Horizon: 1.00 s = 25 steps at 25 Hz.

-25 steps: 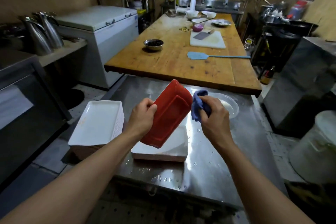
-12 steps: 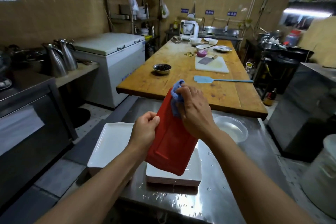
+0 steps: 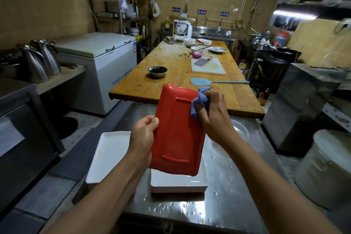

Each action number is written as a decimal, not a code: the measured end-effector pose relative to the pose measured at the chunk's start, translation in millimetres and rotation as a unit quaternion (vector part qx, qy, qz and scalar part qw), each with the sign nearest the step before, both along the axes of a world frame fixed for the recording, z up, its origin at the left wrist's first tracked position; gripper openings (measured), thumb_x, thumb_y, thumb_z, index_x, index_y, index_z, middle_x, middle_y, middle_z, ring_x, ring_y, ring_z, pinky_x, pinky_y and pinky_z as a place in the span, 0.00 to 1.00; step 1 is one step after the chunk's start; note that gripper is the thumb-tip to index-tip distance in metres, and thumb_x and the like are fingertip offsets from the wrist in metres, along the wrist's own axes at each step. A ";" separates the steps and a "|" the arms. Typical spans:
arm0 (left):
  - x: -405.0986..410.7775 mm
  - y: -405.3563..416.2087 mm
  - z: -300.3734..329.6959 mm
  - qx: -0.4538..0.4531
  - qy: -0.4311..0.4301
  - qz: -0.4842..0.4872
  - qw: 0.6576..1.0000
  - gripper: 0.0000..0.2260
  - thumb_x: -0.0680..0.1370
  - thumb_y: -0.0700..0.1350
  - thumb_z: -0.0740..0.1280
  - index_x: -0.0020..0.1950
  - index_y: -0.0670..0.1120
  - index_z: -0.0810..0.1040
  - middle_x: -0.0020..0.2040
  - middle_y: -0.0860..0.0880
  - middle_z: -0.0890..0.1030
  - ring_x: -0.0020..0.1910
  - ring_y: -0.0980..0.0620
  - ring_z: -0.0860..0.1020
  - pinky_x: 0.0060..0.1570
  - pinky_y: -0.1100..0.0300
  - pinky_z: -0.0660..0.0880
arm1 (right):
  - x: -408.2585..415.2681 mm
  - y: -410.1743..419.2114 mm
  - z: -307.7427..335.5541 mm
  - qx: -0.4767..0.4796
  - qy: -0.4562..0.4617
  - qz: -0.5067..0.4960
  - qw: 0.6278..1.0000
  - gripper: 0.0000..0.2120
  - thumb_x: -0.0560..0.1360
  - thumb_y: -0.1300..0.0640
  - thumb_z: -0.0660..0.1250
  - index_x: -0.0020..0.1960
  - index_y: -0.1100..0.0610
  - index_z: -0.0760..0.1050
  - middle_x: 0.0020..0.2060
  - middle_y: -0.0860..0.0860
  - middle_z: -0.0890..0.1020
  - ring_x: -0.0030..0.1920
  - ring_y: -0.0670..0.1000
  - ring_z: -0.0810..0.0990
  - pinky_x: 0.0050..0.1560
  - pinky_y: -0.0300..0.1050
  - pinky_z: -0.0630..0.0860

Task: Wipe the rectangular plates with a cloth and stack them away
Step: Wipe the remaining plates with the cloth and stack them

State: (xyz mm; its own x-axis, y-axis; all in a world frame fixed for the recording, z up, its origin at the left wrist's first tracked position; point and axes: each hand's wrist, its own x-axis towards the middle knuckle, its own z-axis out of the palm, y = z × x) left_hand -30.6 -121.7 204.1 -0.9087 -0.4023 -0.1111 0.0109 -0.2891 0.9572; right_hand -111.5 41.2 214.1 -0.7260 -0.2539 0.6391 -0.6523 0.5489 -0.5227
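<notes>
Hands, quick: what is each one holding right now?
Left hand: grips the red plate by its edge.
Right hand: holds the blue cloth against it.

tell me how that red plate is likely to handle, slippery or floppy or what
Likely stiff: the red plate keeps its flat shape though the left hand grips only one long edge. Possibly slippery: its surface is glossy and water drops lie on the steel counter below. Probably light for its size, since one hand holds it upright while the right hand wipes.
</notes>
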 end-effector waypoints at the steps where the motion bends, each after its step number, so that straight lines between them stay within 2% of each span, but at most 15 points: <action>1: -1.6 2.6 0.7 0.019 0.000 0.000 1.000 0.11 0.81 0.39 0.58 0.41 0.43 0.76 0.36 0.44 0.80 0.35 0.47 0.79 0.42 0.50 0.79 | 2.2 -3.3 1.8 -0.032 -0.026 -0.017 0.999 0.08 0.77 0.59 0.59 0.53 0.62 0.66 0.51 0.53 0.68 0.53 0.56 0.69 0.54 0.49 0.67; 5: -8.2 14.2 2.4 0.078 -0.007 0.023 0.997 0.11 0.80 0.41 0.59 0.40 0.44 0.75 0.35 0.45 0.80 0.35 0.47 0.79 0.41 0.51 0.78 | 13.4 -16.8 7.1 -0.124 -0.106 -0.054 0.985 0.12 0.77 0.59 0.62 0.58 0.57 0.62 0.54 0.54 0.67 0.55 0.54 0.70 0.55 0.47 0.68; 8: -17.7 15.6 5.2 0.127 0.012 0.057 0.990 0.11 0.80 0.41 0.60 0.38 0.46 0.73 0.29 0.49 0.81 0.31 0.50 0.78 0.37 0.54 0.78 | 35.9 -17.5 -9.7 -0.120 -0.131 -0.054 0.983 0.13 0.77 0.59 0.62 0.57 0.56 0.61 0.55 0.56 0.69 0.54 0.54 0.72 0.54 0.48 0.70; 11: -27.5 13.6 7.9 0.134 0.035 0.075 0.987 0.10 0.80 0.43 0.60 0.39 0.47 0.75 0.29 0.52 0.82 0.30 0.52 0.81 0.34 0.56 0.76 | 55.2 -9.0 -25.6 -0.114 -0.157 -0.047 0.980 0.13 0.76 0.59 0.64 0.52 0.51 0.60 0.50 0.54 0.73 0.50 0.52 0.75 0.48 0.48 0.74; 14: -30.4 19.2 5.1 0.133 0.046 0.049 0.989 0.10 0.81 0.44 0.58 0.44 0.48 0.76 0.32 0.52 0.83 0.32 0.53 0.83 0.33 0.58 0.76 | 50.7 4.4 -18.0 -0.192 -0.214 -0.036 0.957 0.14 0.71 0.63 0.68 0.48 0.52 0.64 0.42 0.51 0.78 0.41 0.47 0.79 0.42 0.44 0.77; 16: -29.9 23.5 2.8 0.127 0.049 0.018 0.991 0.10 0.82 0.44 0.56 0.46 0.48 0.76 0.35 0.51 0.83 0.35 0.52 0.82 0.32 0.58 0.77 | 41.2 10.7 -10.2 -0.250 -0.241 -0.035 0.937 0.15 0.67 0.68 0.69 0.44 0.54 0.66 0.35 0.50 0.77 0.34 0.46 0.77 0.37 0.42 0.76; 20: -29.3 12.3 -0.6 0.048 0.006 -0.075 0.996 0.10 0.83 0.44 0.54 0.56 0.49 0.75 0.48 0.47 0.82 0.45 0.50 0.81 0.40 0.55 0.76 | 30.1 13.8 -6.0 -0.285 -0.267 0.020 0.920 0.18 0.63 0.76 0.66 0.44 0.60 0.64 0.31 0.56 0.77 0.29 0.52 0.78 0.30 0.42 0.75; 22: -26.1 -0.1 2.7 -0.033 -0.035 -0.137 0.989 0.12 0.81 0.46 0.59 0.63 0.47 0.73 0.50 0.48 0.82 0.48 0.49 0.80 0.47 0.54 0.75 | 25.0 17.2 -5.0 -0.273 -0.253 0.044 0.927 0.18 0.62 0.78 0.64 0.41 0.60 0.63 0.25 0.50 0.78 0.25 0.49 0.79 0.27 0.37 0.74; 24: -23.8 -10.6 13.3 -0.111 -0.044 -0.147 0.982 0.24 0.77 0.50 0.65 0.71 0.47 0.64 0.58 0.47 0.79 0.53 0.48 0.79 0.53 0.52 0.73 | 20.1 21.8 -1.1 -0.249 -0.229 0.051 0.940 0.21 0.62 0.79 0.65 0.38 0.56 0.62 0.22 0.43 0.76 0.23 0.40 0.76 0.25 0.31 0.72; 25: -24.3 -14.8 22.7 -0.165 -0.030 -0.119 0.979 0.33 0.75 0.51 0.69 0.75 0.48 0.57 0.64 0.46 0.74 0.57 0.48 0.76 0.55 0.51 0.71 | 18.0 24.2 0.6 -0.239 -0.223 0.056 0.943 0.21 0.61 0.77 0.66 0.38 0.55 0.62 0.23 0.42 0.76 0.23 0.39 0.76 0.26 0.30 0.72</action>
State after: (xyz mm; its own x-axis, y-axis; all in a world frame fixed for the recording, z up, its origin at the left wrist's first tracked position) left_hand -54.9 -136.5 226.7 -0.9768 -0.2038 -0.0666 -0.0780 0.0482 0.9958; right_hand -93.5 65.4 214.7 -0.9355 -0.1046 0.3375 -0.3489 0.1212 -0.9293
